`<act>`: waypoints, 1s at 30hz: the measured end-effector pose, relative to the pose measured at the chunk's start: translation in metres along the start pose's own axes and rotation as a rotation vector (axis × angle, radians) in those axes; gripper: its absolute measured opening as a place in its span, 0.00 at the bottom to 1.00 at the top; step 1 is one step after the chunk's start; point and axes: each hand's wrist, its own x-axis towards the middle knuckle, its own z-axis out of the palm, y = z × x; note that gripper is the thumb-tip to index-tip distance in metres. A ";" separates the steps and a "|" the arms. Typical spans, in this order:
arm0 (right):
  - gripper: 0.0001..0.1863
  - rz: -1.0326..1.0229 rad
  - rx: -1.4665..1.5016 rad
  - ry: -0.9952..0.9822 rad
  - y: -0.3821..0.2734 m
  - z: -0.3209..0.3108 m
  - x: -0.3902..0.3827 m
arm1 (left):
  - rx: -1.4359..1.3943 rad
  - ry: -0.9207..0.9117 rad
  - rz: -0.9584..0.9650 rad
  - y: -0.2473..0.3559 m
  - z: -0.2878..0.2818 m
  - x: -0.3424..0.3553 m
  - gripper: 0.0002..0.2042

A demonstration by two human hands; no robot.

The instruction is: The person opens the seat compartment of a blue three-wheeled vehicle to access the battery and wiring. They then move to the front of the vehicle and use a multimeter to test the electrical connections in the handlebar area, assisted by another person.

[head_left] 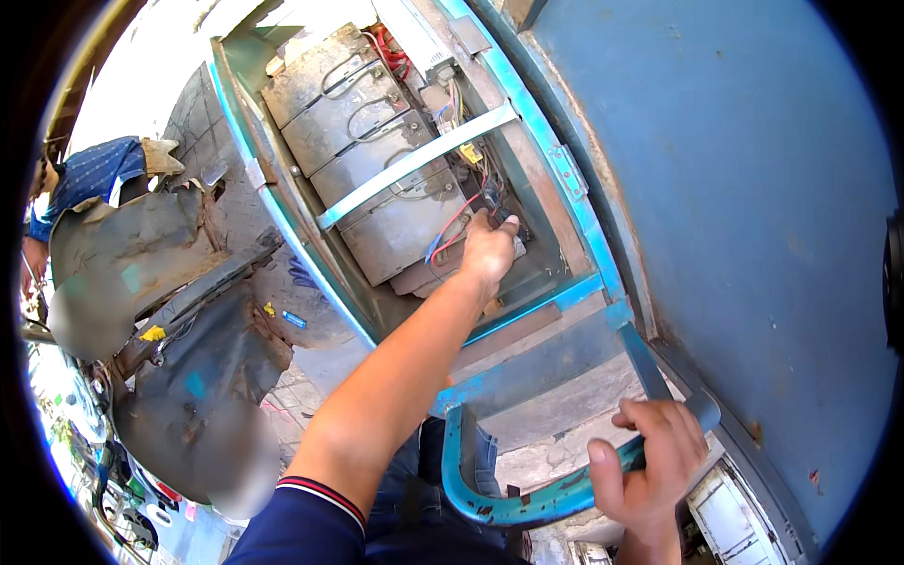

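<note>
My left hand (490, 252) reaches into a blue metal compartment, its fingers closed on wires (488, 193) beside a row of batteries (363, 165). What lies between the fingertips is partly hidden. A red wire (452, 226) and a blue piece (433, 248) run just left of that hand. Grey, dusty battery tops carry looped dark cables. A pale blue crossbar (419, 165) spans the compartment above them. At the lower right, my right hand (654, 461) is curled round a curved blue metal rail (537, 507) with worn paint.
A large blue panel (753, 188) stands along the right side. Left of the compartment lie two dark, worn covers (141, 250) and a dark glove (301, 273) on the paving. Another person in a blue patterned shirt (99, 179) is at the far left.
</note>
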 end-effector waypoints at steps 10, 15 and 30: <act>0.21 0.020 0.028 -0.090 -0.004 0.003 0.014 | -0.061 0.227 -0.097 -0.021 0.036 0.070 0.32; 0.21 0.017 0.027 -0.122 -0.004 -0.001 0.016 | -0.313 0.399 -0.052 -0.031 0.048 0.090 0.27; 0.21 0.010 -0.028 -0.142 -0.006 0.001 0.017 | -0.646 0.233 -0.089 -0.027 0.037 0.079 0.09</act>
